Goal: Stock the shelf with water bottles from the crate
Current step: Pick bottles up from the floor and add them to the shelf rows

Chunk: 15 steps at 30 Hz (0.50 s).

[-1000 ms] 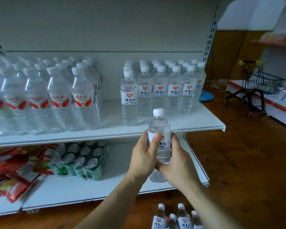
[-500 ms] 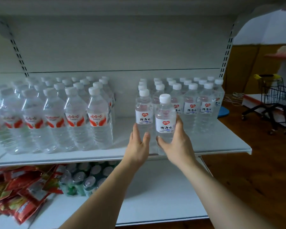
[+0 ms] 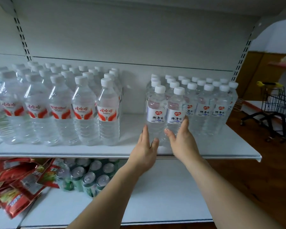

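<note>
The small clear plastic water bottles [image 3: 175, 111] on the white metal shelf [image 3: 130, 150] carry white caps and white labels with a red heart and dark blue characters. The taller clear bottles [image 3: 108, 111] to their left wear white labels with red-orange swooshes and red characters. Below lie glossy red snack packets [image 3: 18, 184] and green, silver-topped drink cans [image 3: 89, 184]. The floor [image 3: 254, 187] is brown wood.

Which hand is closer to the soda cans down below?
Left. The left hand is up at the shelf edge, nearly above the green cans; the right hand is farther to the right, touching a water bottle.
</note>
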Each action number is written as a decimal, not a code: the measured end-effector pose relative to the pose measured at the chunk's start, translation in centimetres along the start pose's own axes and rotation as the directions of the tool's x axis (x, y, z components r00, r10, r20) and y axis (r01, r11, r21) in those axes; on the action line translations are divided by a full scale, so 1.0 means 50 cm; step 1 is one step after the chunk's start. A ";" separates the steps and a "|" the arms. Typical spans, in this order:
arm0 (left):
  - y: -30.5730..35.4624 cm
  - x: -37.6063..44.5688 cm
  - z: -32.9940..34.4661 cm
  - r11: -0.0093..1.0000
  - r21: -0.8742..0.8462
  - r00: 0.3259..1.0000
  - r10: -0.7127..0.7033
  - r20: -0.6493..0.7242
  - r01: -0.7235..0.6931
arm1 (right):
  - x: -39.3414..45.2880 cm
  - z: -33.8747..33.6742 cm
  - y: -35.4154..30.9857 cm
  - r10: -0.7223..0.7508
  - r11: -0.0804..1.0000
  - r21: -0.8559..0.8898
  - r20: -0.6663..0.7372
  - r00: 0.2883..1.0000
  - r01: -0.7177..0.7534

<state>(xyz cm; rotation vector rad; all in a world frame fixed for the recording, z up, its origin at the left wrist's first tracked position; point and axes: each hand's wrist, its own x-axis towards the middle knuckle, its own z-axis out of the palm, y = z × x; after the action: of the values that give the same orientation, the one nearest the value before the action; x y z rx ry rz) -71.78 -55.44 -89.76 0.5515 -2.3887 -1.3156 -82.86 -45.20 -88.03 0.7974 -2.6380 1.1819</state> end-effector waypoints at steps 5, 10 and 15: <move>0.011 -0.024 -0.009 0.996 -0.090 1.000 -0.001 -0.011 0.000 | -0.007 -0.017 -0.019 0.084 0.973 -0.217 0.034 0.996 -0.074; 0.036 -0.080 0.006 0.971 -0.226 0.936 -0.007 -0.351 -0.078 | -0.083 -0.059 -0.010 0.071 0.930 -0.362 0.020 0.997 -0.059; 0.043 -0.134 0.076 0.946 -0.287 0.973 0.088 -0.214 -0.149 | -0.208 -0.091 0.064 0.004 0.916 -0.400 -0.033 0.999 -0.017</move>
<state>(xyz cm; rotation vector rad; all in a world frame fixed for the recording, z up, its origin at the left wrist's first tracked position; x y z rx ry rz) -68.22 -48.32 -90.63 0.4200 -1.9799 -1.4606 -76.06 -35.89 -90.50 0.6783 -2.7210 0.6076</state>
